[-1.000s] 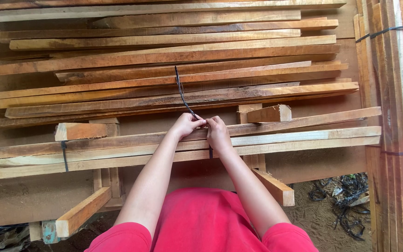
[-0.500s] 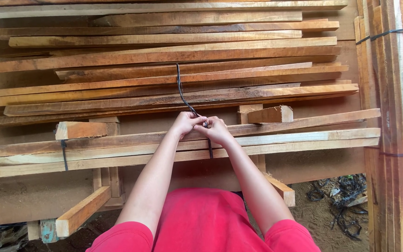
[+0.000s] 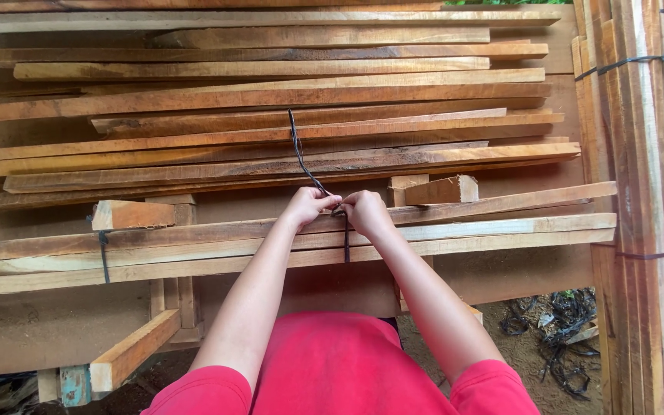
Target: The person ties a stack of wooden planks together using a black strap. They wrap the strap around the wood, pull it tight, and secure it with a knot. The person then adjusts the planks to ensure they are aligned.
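Left hand (image 3: 307,206): closed, pinching black strap (image 3: 299,150) where it comes down off the stacked planks.
Right hand (image 3: 364,212): closed on the same strap, fingertips touching the left hand's, directly above the near bundle of long planks (image 3: 501,227).
Black strap: 1 free end trailing up and away over the plank stack (image 3: 270,96); 1 short run dropping in front of the near bundle just below the hands.
Second black tie (image 3: 103,257): around the same bundle, well to the left.
Short wood blocks (image 3: 443,190): resting just behind the bundle, near the right hand.
Upright tied planks (image 3: 639,154): at right edge, bound with dark straps.
Strap scraps (image 3: 562,338): on the dirt below.
Risks, as judged: strap slipping from the pinch if tension is uneven, leaving the bundle slack; splinters or pinched fingertips against rough plank edges; strap snapping under a hard pull.
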